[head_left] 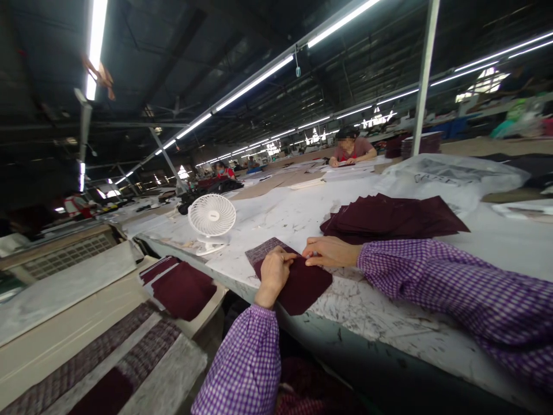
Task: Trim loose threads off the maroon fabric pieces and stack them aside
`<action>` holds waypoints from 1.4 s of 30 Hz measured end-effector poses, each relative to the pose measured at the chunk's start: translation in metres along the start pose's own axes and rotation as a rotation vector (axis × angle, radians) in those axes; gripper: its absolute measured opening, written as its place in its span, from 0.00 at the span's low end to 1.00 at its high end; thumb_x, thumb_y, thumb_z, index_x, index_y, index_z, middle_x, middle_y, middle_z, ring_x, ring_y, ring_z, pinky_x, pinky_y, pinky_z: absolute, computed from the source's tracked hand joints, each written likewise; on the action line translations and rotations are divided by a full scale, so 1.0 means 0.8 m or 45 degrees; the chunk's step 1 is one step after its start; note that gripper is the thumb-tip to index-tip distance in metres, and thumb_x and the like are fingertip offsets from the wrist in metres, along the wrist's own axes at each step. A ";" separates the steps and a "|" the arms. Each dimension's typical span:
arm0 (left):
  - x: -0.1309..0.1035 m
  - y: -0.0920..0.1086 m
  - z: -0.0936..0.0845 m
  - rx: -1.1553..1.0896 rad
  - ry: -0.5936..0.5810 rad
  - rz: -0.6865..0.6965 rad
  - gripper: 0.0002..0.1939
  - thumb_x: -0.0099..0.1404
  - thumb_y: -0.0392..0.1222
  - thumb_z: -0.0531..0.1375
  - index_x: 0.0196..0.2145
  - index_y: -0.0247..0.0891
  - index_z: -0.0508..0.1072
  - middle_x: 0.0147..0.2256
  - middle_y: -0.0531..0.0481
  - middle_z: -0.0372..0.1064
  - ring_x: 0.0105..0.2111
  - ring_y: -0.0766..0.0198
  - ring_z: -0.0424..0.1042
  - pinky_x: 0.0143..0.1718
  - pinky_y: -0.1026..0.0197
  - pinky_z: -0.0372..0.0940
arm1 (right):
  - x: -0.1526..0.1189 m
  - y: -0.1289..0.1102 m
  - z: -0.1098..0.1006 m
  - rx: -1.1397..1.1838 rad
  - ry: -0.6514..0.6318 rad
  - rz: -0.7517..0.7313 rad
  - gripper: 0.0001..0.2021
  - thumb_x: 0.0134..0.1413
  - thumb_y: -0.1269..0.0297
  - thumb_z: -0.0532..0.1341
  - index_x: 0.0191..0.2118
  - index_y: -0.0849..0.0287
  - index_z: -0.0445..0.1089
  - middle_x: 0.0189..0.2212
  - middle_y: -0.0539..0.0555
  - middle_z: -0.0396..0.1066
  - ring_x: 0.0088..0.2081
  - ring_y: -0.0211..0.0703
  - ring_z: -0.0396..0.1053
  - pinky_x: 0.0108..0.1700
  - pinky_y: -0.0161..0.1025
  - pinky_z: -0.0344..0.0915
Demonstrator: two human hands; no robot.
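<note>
My left hand (pixel 275 272) rests on a dark maroon fabric piece (pixel 302 288) lying at the near edge of the white worktable (pixel 389 323), fingers curled on its top edge. My right hand (pixel 329 252) lies flat beside it, fingertips pinching the same piece's upper edge. A lighter, speckled piece (pixel 265 249) shows under the maroon one. Both arms wear purple checked sleeves.
A stack of maroon pieces (pixel 389 219) lies just beyond my right hand. A small white fan (pixel 211 218) stands to the left. More maroon pieces (pixel 181 288) sit on a lower tray at left. Clear plastic bag (pixel 453 173) at back. Other people (pixel 352 148) work at far tables.
</note>
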State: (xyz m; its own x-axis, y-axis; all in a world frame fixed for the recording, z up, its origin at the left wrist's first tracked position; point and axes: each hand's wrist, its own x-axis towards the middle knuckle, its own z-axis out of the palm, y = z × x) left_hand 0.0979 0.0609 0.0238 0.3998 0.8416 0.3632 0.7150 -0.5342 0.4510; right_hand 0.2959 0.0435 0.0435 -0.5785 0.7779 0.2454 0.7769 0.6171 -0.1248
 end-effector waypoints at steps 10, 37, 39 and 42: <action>-0.007 0.015 -0.002 0.367 -0.032 0.173 0.17 0.65 0.34 0.50 0.38 0.45 0.78 0.34 0.48 0.67 0.38 0.61 0.65 0.40 0.64 0.60 | -0.002 -0.002 -0.005 -0.074 -0.029 0.000 0.14 0.57 0.55 0.55 0.41 0.56 0.71 0.37 0.55 0.67 0.34 0.41 0.66 0.33 0.35 0.57; -0.033 -0.031 -0.028 -0.031 0.105 0.120 0.09 0.61 0.34 0.57 0.33 0.41 0.78 0.33 0.51 0.70 0.36 0.64 0.68 0.39 0.64 0.63 | 0.009 -0.025 0.006 -0.170 -0.006 -0.097 0.18 0.57 0.73 0.49 0.50 0.62 0.67 0.40 0.60 0.69 0.42 0.47 0.63 0.46 0.43 0.58; -0.039 -0.031 -0.029 -0.005 0.113 0.174 0.11 0.63 0.35 0.55 0.34 0.40 0.77 0.32 0.50 0.70 0.36 0.64 0.68 0.39 0.64 0.62 | 0.009 -0.028 0.004 -0.186 -0.031 -0.100 0.18 0.56 0.74 0.49 0.50 0.63 0.68 0.39 0.60 0.69 0.42 0.48 0.62 0.45 0.43 0.58; -0.043 -0.029 -0.030 0.094 0.103 0.271 0.14 0.66 0.36 0.51 0.34 0.39 0.77 0.32 0.49 0.68 0.35 0.64 0.66 0.38 0.64 0.61 | 0.010 -0.033 0.000 -0.268 -0.086 -0.097 0.19 0.56 0.75 0.48 0.49 0.63 0.68 0.38 0.61 0.68 0.41 0.48 0.62 0.45 0.43 0.56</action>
State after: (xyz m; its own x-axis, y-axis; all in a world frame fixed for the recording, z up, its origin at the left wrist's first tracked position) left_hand 0.0537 0.0420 0.0205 0.5005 0.7001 0.5092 0.6611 -0.6889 0.2974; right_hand 0.2710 0.0335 0.0484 -0.6474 0.7404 0.1809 0.7608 0.6417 0.0969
